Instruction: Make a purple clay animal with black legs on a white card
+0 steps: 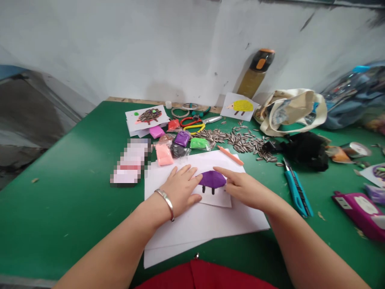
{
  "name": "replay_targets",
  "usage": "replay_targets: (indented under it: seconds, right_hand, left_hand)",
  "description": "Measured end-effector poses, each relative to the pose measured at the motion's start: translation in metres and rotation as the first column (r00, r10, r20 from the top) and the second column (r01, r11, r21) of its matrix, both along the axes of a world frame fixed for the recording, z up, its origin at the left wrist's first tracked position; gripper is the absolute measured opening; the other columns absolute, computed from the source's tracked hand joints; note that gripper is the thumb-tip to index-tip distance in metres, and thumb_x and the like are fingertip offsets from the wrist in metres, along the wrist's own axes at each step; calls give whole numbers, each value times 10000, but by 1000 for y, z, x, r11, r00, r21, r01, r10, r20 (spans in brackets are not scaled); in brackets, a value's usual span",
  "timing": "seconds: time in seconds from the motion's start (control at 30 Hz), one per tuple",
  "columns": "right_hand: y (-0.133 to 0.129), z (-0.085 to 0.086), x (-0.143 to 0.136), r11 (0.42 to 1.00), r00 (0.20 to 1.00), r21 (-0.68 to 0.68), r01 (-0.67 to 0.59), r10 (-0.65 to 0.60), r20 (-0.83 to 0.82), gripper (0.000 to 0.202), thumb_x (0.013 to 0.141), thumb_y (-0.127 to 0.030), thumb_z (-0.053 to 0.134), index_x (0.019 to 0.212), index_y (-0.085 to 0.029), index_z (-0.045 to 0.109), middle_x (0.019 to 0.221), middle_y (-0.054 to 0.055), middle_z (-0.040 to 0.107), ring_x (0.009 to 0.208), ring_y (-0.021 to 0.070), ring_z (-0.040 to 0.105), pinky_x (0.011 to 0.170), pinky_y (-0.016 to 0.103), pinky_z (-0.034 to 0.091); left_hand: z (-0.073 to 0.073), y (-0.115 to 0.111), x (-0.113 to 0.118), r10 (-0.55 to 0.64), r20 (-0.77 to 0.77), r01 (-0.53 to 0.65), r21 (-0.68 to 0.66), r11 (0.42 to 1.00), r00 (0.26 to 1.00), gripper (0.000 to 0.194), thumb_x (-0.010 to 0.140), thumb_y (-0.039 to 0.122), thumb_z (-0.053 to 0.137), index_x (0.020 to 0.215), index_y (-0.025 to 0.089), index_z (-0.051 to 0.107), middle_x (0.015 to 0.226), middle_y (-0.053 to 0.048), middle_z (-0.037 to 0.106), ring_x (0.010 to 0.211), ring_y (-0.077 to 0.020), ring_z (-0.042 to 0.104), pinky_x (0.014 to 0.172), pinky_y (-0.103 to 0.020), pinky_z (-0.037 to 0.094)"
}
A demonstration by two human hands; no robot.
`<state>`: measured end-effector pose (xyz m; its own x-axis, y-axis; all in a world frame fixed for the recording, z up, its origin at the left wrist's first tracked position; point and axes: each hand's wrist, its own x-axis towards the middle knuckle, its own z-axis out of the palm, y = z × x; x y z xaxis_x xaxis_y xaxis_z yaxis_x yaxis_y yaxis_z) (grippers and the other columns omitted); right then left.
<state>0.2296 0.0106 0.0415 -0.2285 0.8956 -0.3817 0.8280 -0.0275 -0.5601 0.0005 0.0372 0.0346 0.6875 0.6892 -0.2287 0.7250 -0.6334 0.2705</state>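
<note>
A small white card (221, 201) lies on a stack of white paper (192, 230) in front of me. On it is a flat purple clay shape (212, 179) with two short black legs below. My left hand (181, 188), with a silver bracelet at the wrist, rests flat with fingers spread over the card's left part, fingertips at the purple clay's left edge. My right hand (240, 185) points its index finger onto the clay's upper right edge, the other fingers curled. Nothing shows held in either hand. An orange clay tool (231, 155) lies at the paper's far edge.
Packets of coloured clay (182, 139), scissors (195, 123) and a heap of sunflower seeds (243, 140) lie beyond the paper. A blurred phone (130, 162) is at left. To the right are a teal utility knife (296, 188), a tote bag (293, 112) and a magenta case (361, 212).
</note>
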Motion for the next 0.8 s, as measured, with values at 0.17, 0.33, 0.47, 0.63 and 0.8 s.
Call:
replay_targets:
  seconds: [0.17,0.33,0.47,0.63,0.8]
  right_hand:
    - [-3,0,15,997,997,-40,67,-68,-22,637,794,-195,405,1416,-330,436,891,1,694,773,180,609,705,277,425]
    - [-5,-2,14,1000,999,-5,12,-12,31,594,818,-230,403,1398,-344,460,1087,20,692,925,221,624,756,303,444]
    - [-3,-3,10,1000,998,8,21,-22,51,622,813,-214,402,1414,-369,424,1211,6,655,992,229,626,768,305,456]
    - [4,-2,0,998,994,59,-19,12,109,618,806,-204,415,1398,-380,443,1269,-4,629,1058,242,612,829,325,448]
    - [5,-2,-4,997,992,70,-43,34,125,613,801,-185,412,1384,-366,467,1201,14,666,1006,235,633,787,306,444]
  left_hand:
    - [2,1,1,-1,-20,1,-9,1000,1000,606,869,370,561,1415,174,385,1487,-137,381,1389,-336,278,1100,-589,253]
    - [3,0,2,9,-69,-10,-14,1000,998,582,878,371,543,1406,175,399,1508,-132,351,1403,-332,253,1107,-588,245]
    - [2,0,2,7,-59,-7,-5,1000,998,580,870,367,555,1399,180,410,1500,-136,362,1399,-337,260,1101,-592,255]
    - [-1,0,2,-3,-22,3,27,1000,1000,556,865,352,561,1380,186,434,1481,-149,385,1380,-347,291,1091,-591,261]
    - [0,-1,2,-1,-10,1,15,1000,1000,560,863,367,571,1371,171,441,1469,-159,397,1372,-356,297,1081,-601,264]
